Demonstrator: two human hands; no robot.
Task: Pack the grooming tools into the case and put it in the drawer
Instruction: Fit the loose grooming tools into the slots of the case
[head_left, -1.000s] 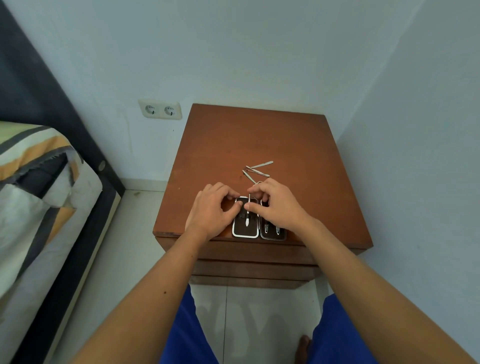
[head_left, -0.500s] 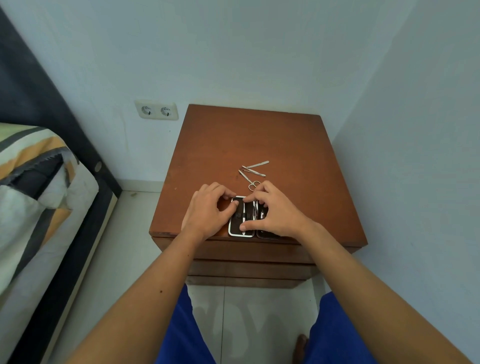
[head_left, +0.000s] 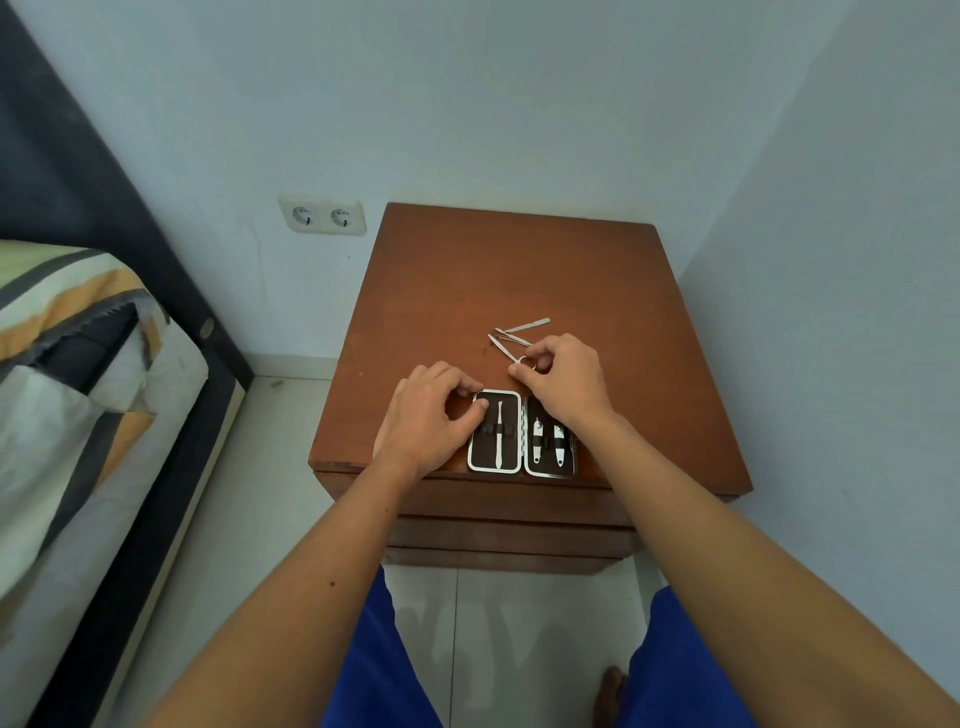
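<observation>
A small brown grooming case (head_left: 522, 410) with a silver rim lies open near the front edge of the wooden nightstand (head_left: 519, 270). Its left half holds one thin metal tool (head_left: 498, 434) under an elastic strap; two clippers (head_left: 548, 436) sit in its right half. My left hand (head_left: 423, 415) rests on the case's left edge, thumb on the rim. My right hand (head_left: 563, 376) pinches the ring handle of small scissors (head_left: 506, 349) just behind the case. Two more slim metal tools (head_left: 527, 326) lie beside the scissors' blades.
The nightstand stands in a corner, walls behind and to the right. Drawer fronts (head_left: 511, 530) show below its top, shut. A bed (head_left: 78, 395) with a striped cover and a dark frame stands on the left. A double wall socket (head_left: 322, 215) sits behind.
My right hand left the case, where a thin tool now sits strapped in the left half, and moved back to grip the scissors' handle. My left hand stayed on the case's left edge.
</observation>
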